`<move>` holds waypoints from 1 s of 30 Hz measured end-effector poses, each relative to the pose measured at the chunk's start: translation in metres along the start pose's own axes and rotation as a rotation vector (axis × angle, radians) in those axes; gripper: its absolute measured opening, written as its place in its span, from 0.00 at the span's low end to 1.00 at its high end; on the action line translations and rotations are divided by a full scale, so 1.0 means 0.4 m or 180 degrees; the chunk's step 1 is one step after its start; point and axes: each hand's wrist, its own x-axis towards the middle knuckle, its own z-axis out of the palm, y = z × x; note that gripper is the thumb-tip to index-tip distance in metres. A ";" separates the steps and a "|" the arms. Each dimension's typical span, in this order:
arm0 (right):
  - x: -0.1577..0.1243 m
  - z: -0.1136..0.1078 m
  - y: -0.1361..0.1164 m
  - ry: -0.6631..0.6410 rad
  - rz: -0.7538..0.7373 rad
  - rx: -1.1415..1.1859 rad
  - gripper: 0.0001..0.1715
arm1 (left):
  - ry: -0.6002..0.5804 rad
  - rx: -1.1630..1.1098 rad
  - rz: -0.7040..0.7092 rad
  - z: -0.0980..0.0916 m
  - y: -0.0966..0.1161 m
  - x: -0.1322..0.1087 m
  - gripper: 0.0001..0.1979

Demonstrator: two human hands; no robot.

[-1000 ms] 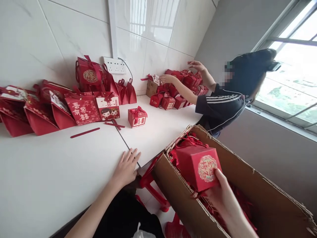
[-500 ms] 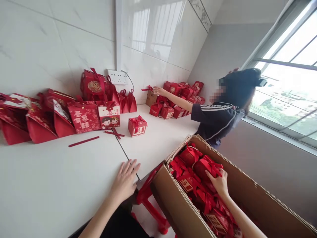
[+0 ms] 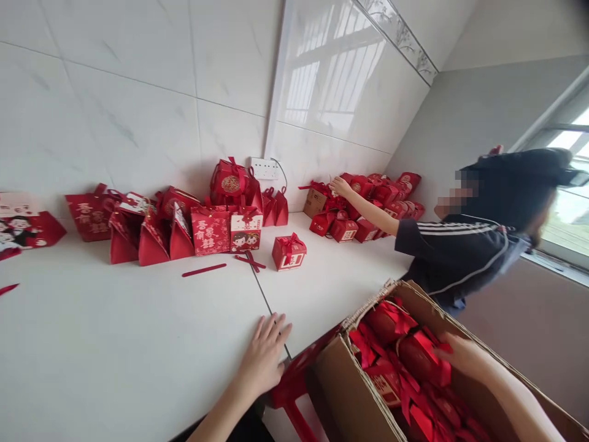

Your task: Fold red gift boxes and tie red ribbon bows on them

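Right hand [image 3: 467, 356]: fingers part-curled at a ribbon [image 3: 444, 370]; blurred, firm hold cannot be told.
Left hand [image 3: 265, 358]: fingers spread flat on table [image 3: 138, 350], holding nothing; presumably bracing.
Red box [image 3: 415, 356]: in carton's [image 3: 352, 393] far part, ribboned side apparently facing right; long axis unclear.
Carton: runs far-left to near-right; contents packed close, likely saving space.

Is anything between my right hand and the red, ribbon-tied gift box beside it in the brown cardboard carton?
Nothing visible. Your right hand is at the red, ribbon-tied gift box inside the brown cardboard carton; blur hides whether they touch.
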 end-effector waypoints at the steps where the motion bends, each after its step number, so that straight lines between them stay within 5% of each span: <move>1: 0.026 -0.024 -0.026 -0.0225 -0.0052 -0.0117 0.08 | 0.0070 0.0004 0.0024 0.002 -0.002 0.000 0.36; 4: 0.105 -0.044 -0.083 -0.0308 0.0043 -0.0385 0.13 | 0.0322 0.0046 0.0104 0.010 -0.009 0.003 0.32; 7: 0.148 0.003 -0.103 -0.0451 0.0123 -0.0648 0.10 | 0.0451 0.0039 0.0157 0.018 -0.015 0.008 0.30; 11: 0.154 0.059 -0.110 -0.0491 0.0195 -0.0895 0.09 | 0.0454 0.0051 0.0183 0.024 -0.015 0.008 0.29; 18: 0.182 0.023 -0.108 -0.0237 0.0175 -0.0915 0.13 | 0.0558 -0.0008 0.0184 0.029 -0.014 0.007 0.27; 30: 0.182 0.117 -0.141 0.0189 -0.0614 -0.0519 0.15 | 0.0133 -0.0121 0.0032 0.005 0.002 0.001 0.32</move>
